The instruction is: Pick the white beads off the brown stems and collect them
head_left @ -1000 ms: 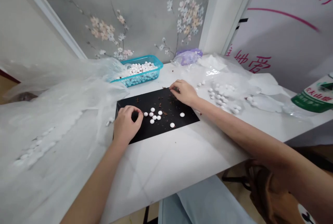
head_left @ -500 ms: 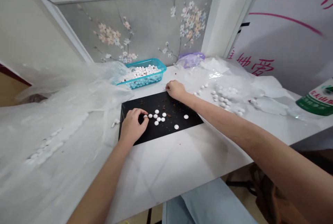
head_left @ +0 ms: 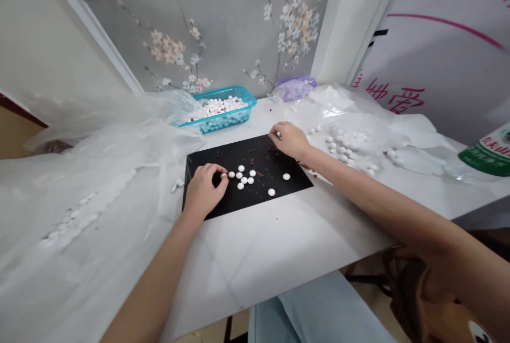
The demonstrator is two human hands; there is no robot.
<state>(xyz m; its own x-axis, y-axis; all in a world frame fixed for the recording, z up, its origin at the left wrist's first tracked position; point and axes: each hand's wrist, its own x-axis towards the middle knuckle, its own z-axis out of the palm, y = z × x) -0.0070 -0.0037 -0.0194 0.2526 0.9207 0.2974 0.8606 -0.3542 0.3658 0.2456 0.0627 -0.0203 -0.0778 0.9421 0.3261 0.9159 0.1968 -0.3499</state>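
Note:
My left hand rests at the left side of a black mat, thumb and forefinger pinched on a small white bead. Several more round white beads lie just right of those fingertips. Two others, one of them a loose bead, sit nearer the mat's right side. Over the mat's far right edge is my right hand, its fingers closed together; what they hold, if anything, is too small to make out. Reddish-brown bits are scattered on the mat and below the right hand.
Behind the mat stands a blue plastic basket filled with white beads. Clear plastic sheeting covers the left side. At right are a pile of white beads, plastic bags, a purple bag and a green-labelled bottle.
My right hand has moved right along the mat's far edge, and more brown bits show beneath it. My left hand keeps its pinch in the same place.

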